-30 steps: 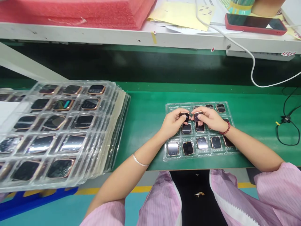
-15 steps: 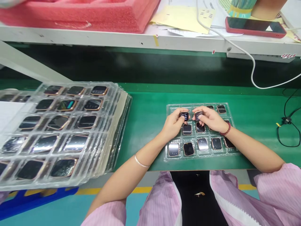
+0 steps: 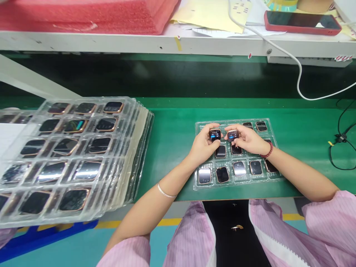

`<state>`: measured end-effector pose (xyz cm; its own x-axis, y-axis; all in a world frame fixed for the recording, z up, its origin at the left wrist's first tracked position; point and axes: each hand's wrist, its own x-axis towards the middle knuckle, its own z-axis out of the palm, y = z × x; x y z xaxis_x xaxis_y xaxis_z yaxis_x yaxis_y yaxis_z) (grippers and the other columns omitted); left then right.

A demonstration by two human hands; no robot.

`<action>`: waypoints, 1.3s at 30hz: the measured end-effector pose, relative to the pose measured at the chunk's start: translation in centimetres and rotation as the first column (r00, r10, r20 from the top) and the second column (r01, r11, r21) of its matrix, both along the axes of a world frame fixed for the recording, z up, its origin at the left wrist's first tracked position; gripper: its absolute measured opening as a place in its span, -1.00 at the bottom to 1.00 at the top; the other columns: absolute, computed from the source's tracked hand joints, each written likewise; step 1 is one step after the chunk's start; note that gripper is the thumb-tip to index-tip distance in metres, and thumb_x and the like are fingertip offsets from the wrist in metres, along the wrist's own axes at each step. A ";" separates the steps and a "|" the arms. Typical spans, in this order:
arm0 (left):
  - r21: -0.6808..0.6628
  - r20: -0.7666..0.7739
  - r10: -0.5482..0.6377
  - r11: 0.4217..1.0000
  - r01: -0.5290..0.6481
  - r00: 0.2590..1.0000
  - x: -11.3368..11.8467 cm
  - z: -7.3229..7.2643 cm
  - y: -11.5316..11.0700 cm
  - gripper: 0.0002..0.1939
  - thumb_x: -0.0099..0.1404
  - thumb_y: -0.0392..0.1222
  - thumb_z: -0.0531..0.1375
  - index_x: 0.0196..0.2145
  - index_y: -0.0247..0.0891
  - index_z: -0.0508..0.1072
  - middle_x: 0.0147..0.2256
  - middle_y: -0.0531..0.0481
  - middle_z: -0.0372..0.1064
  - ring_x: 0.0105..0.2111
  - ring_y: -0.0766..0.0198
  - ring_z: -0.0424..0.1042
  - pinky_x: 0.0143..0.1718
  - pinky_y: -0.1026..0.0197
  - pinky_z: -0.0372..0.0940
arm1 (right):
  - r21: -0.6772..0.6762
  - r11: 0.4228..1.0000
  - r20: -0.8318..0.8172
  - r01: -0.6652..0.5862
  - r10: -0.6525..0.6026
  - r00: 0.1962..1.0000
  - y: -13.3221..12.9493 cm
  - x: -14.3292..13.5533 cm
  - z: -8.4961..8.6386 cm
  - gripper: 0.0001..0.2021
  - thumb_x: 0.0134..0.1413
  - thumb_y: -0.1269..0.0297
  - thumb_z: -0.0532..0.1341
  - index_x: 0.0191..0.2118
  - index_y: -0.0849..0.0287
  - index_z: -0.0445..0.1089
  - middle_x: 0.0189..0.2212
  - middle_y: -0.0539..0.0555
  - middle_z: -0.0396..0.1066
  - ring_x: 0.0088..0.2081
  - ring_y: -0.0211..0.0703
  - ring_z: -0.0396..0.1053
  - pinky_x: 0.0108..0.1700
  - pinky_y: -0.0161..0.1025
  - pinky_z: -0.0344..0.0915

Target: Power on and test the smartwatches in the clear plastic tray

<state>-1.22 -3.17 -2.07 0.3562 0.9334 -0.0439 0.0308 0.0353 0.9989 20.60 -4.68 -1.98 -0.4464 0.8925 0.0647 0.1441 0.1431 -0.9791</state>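
Observation:
My left hand (image 3: 205,144) is closed around the sides of a square smartwatch (image 3: 215,134) with a lit screen showing blue and white icons. A second lit smartwatch (image 3: 233,135) sits in the grip of my right hand (image 3: 247,138), its thumb at the screen's lower edge. Both watch bodies have no straps, and they are held side by side just above a clear plastic tray (image 3: 198,184). In the tray's pockets lie several dark-screened watches, such as a gold-rimmed watch (image 3: 222,174) in the front row. My hands and right forearm hide part of the tray.
To the left rises a tall stack of clear trays (image 3: 116,185) filled with watches. A white shelf (image 3: 133,43) runs above the green table (image 3: 169,148), carrying red foam (image 3: 111,15), papers and a phone (image 3: 303,23). A white cable (image 3: 299,81) hangs down; black cables (image 3: 340,138) lie at right.
Both watch screens now show blue icons. My left thumb has moved off its screen to the lower edge, and my right thumb has slid lower. The camera view has shifted slightly.

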 end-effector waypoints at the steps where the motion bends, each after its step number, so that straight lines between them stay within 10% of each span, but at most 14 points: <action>1: -0.002 0.002 -0.002 1.000 0.002 1.000 0.0 0.0 0.0 -0.51 0.14 -0.34 0.27 0.05 -0.24 0.39 -0.20 -0.05 0.55 -0.27 0.25 0.50 -0.21 0.22 0.38 | -0.004 1.000 0.005 0.003 -0.003 1.000 0.0 0.0 0.0 -0.61 0.14 0.46 0.19 0.10 0.10 0.38 -0.11 0.11 0.51 -0.30 -0.21 0.51 -0.22 -0.19 0.54; 7: -0.068 -0.011 -0.046 0.997 0.045 0.999 -0.3 -0.1 0.0 -0.66 0.39 0.01 0.15 -0.03 -0.26 0.48 -0.27 -0.08 0.56 -0.52 0.33 0.43 -0.52 0.28 0.26 | -0.078 0.997 -0.028 0.013 -0.015 0.999 0.2 0.2 0.0 -0.72 0.42 0.19 0.03 0.02 0.15 0.43 -0.24 0.11 0.53 -0.40 -0.23 0.47 -0.31 -0.21 0.53; 12: -0.031 0.055 -0.070 0.997 0.071 0.996 -0.2 0.0 -0.1 -0.57 0.22 -0.20 0.32 0.05 -0.24 0.43 -0.24 -0.04 0.56 -0.39 0.31 0.50 -0.29 0.24 0.42 | -0.015 1.000 -0.011 0.003 -0.004 1.000 0.1 0.2 -0.1 -0.68 0.22 0.36 0.25 0.09 0.14 0.38 -0.17 0.10 0.53 -0.28 -0.19 0.51 -0.25 -0.22 0.54; 17: -0.045 0.018 -0.059 0.997 0.060 0.998 -0.3 -0.1 0.1 -0.72 0.38 -0.05 0.16 -0.09 -0.26 0.50 -0.30 -0.07 0.56 -0.50 0.31 0.47 -0.51 0.29 0.31 | -0.088 0.996 -0.031 0.015 -0.017 0.999 0.2 0.3 0.1 -0.73 0.42 0.22 0.03 0.00 0.19 0.41 -0.27 0.10 0.54 -0.47 -0.28 0.44 -0.37 -0.26 0.51; 23: -0.013 0.067 -0.058 0.998 0.059 0.996 -0.1 -0.5 0.1 -0.50 0.11 -0.39 0.25 0.04 -0.26 0.42 -0.23 -0.03 0.54 -0.33 0.29 0.52 -0.17 0.19 0.45 | -0.005 1.000 0.013 0.012 -0.012 1.000 0.1 0.1 -0.1 -0.62 0.15 0.48 0.19 0.09 0.12 0.36 -0.12 0.11 0.50 -0.23 -0.16 0.52 -0.23 -0.18 0.56; 39: 0.016 0.018 -0.041 0.999 0.041 0.999 -0.1 -0.4 0.0 -0.77 0.26 -0.26 0.22 -0.11 -0.30 0.49 -0.22 -0.07 0.57 -0.47 0.35 0.51 -0.36 0.27 0.41 | -0.064 0.998 0.016 0.028 -0.027 1.000 0.0 0.0 0.5 -0.82 0.31 0.34 0.16 -0.03 0.22 0.42 -0.24 0.10 0.55 -0.41 -0.34 0.46 -0.32 -0.33 0.52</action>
<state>-1.32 -3.13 -2.51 0.3947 0.9185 -0.0224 0.0131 0.0187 0.9997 20.62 -4.64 -1.50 -0.4222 0.9065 -0.0001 0.1624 0.0756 -0.9838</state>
